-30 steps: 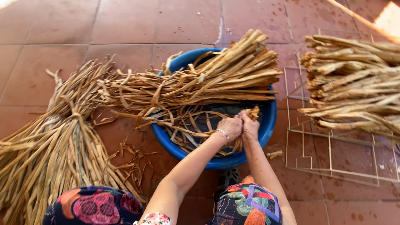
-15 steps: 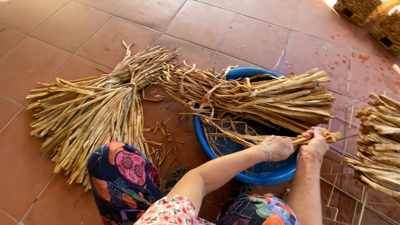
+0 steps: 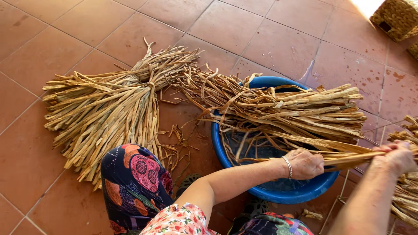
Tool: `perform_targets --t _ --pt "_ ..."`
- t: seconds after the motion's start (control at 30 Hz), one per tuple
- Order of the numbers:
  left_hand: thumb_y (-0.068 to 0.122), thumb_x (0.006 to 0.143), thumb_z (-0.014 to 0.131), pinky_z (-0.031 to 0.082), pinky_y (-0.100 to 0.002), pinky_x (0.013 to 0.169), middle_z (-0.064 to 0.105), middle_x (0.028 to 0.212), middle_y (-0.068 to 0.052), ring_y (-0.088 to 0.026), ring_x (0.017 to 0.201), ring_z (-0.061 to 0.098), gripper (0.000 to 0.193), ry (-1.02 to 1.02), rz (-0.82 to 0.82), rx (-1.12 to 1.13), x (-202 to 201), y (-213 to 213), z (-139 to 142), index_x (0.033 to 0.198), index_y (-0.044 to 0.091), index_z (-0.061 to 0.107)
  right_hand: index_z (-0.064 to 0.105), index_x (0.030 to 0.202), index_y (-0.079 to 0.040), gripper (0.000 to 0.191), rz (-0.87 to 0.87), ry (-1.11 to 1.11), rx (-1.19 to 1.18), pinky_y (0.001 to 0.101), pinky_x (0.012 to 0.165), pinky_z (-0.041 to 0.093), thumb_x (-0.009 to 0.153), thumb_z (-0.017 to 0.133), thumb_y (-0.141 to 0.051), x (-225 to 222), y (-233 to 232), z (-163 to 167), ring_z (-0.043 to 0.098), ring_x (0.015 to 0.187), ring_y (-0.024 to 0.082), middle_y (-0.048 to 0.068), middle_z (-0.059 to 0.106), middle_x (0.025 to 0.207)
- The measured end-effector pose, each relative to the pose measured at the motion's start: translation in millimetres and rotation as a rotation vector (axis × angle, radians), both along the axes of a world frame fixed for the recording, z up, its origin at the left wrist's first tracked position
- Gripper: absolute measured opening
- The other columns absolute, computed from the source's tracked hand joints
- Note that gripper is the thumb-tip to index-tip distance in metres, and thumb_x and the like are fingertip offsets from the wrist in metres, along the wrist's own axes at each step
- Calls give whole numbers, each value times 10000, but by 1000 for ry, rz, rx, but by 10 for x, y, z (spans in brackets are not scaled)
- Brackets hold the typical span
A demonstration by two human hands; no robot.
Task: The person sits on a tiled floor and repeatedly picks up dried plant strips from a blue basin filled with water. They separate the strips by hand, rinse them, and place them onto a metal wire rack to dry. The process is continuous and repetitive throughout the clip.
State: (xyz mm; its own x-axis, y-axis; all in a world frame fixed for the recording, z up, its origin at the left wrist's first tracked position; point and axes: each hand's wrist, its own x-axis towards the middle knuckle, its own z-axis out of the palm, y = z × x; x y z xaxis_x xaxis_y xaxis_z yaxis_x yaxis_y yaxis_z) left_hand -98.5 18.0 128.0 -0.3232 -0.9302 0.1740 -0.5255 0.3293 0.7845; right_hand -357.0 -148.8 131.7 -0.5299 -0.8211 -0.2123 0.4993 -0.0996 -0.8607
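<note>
Both hands grasp one flat dried reed strip [image 3: 348, 157], left hand [image 3: 307, 164] over the blue basin [image 3: 278, 193], right hand [image 3: 398, 156] drawing it taut beyond the rim.

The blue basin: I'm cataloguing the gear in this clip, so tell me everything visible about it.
The blue basin is round, smooth and plastic-looking, standing upright on the terracotta tile floor. A bundle of dried stalks lies across its rim, hiding most of the far side; loose strands hang into the dark inside. The left hand is over its near right part, gripping stalks that the right hand also holds.
</note>
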Motion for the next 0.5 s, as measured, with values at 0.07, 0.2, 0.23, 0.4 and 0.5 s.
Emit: perform_targets --t 0.07,0.2,0.23,0.4,0.5 --pt "375 915 512 579 -504 827 751 861 -204 -418 858 729 315 7 -10 -12 58 22 39 980 128 698 587 861 -108 226 31 -25 -2 296 468 395 1071 592 -192 -54 -98 81 436 488 87 -34 497 662" --pt "349 912 520 578 -544 774 739 857 -228 -441 825 720 277 -62 -31 -29 232 97 166 945 117 667 590 819 -121 214 54 -2 -45 334 481 388 1000 633 -228 -126 -229 254 428 492 122 -18 501 642" --pt "341 930 511 579 -556 771 735 858 -235 -444 821 720 269 -102 -64 -27 261 142 204 939 113 653 591 808 -125 214 40 4 -59 344 485 386 982 643 -237 -132 -245 318 426 493 131 -14 501 637" --pt "272 953 519 532 -572 650 685 746 -219 -468 737 678 200 2 -100 -90 543 330 318 918 91 596 595 755 -141 221 -51 57 -135 391 501 377 893 693 -283 -297 -103 608 417 498 176 7 506 613" --pt "226 1013 516 521 -550 636 644 710 -193 -436 682 651 188 97 -108 -185 634 458 392 905 78 558 542 721 -84 246 -232 136 -173 409 398 338 948 620 -30 -399 32 724 464 436 192 41 463 567"
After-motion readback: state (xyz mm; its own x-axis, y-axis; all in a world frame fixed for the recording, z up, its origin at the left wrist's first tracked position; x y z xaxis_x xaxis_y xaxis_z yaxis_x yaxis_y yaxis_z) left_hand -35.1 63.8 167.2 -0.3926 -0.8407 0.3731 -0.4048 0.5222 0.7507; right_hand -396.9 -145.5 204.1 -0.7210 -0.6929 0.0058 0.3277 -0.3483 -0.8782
